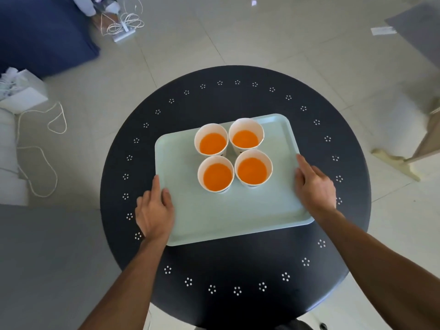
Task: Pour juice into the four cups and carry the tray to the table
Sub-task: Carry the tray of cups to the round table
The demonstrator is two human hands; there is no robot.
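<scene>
A pale green tray [226, 215] lies on a round black table [238, 263] with rings of small holes. Several white paper cups [246, 125] stand close together in a square on the tray's far half, each holding orange juice [217, 176]. My left hand [153, 213] holds the tray's left rim, thumb on top and fingers outside along the edge. At the right rim, my right hand [314, 189] holds the tray the same way, index finger pointing forward along the edge. The near half of the tray is bare.
Light floor tiles surround the table. White cords [40, 148] trail on the floor at the left beside a white box [23, 91]. A dark blue cloth-covered shape [40, 32] fills the far left. A wooden stand's foot [400, 163] sits at the right.
</scene>
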